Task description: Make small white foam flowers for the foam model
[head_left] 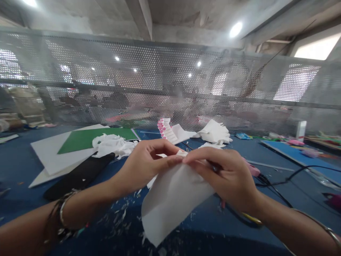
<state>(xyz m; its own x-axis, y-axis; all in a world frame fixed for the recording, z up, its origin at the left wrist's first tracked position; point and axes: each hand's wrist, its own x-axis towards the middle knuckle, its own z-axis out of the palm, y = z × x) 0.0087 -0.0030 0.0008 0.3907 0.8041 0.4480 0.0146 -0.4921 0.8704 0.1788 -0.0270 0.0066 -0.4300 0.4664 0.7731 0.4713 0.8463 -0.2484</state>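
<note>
A curved sheet of white paper (173, 202) hangs between my two hands in front of me, its lower corner pointing down. My left hand (149, 160) pinches its top edge between thumb and fingers. Right beside it, my right hand (226, 170) grips the same edge, fingertips close to those of the left. The paper is gathered or folded where the fingers meet; the fingers hide most of that spot. Behind the hands lie a pleated white paper piece with pink dots (165, 131) and a fanned white paper piece (214, 132).
White scraps (113, 144) lie by a green sheet (87, 138) and a black strip-like object (80, 176) on the left. A pink tool (253, 169) with black cords rests at right, near a blue board (298, 160). A perforated metal screen (144, 85) stands behind the blue table.
</note>
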